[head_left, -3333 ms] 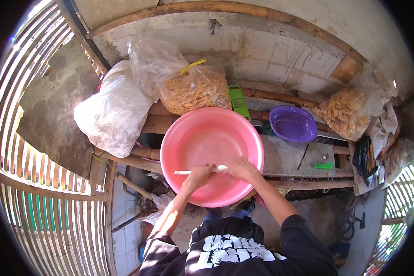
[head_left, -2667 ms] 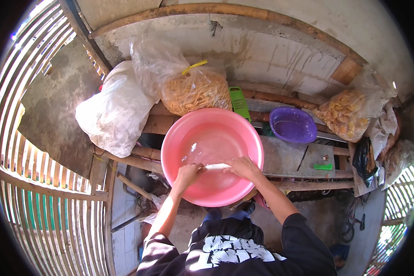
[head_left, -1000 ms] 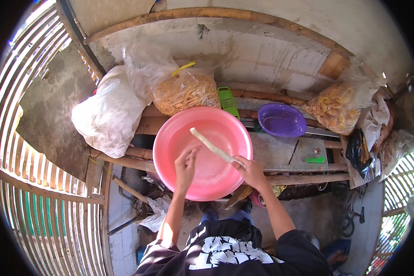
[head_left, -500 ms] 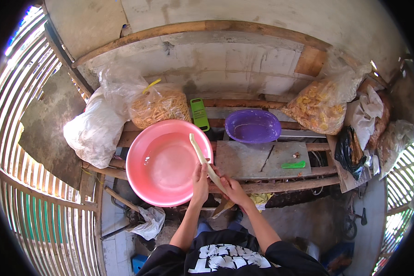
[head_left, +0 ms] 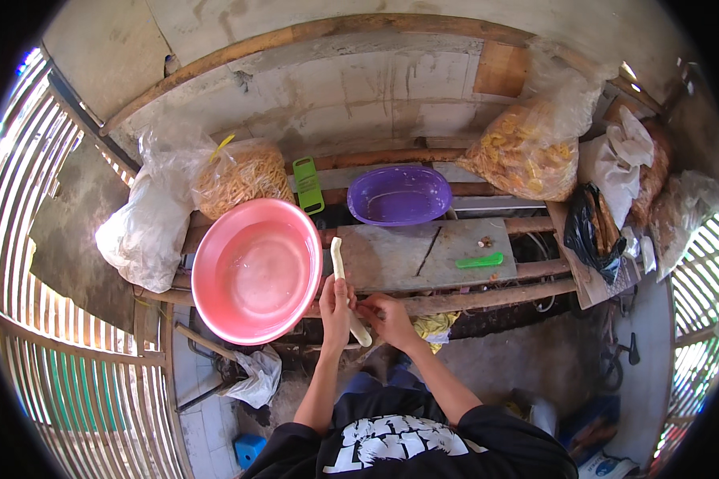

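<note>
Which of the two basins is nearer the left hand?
The round pink basin, just to the left of the left hand; the smaller, oval purple basin sits farther off, ahead and to the right.

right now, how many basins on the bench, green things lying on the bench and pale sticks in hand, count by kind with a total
Basins: 2 (pink basin, purple basin)
Green things: 2 (flat green piece, small green piece)
Pale sticks: 1 (pale stick in the left hand)
Total: 5
</note>
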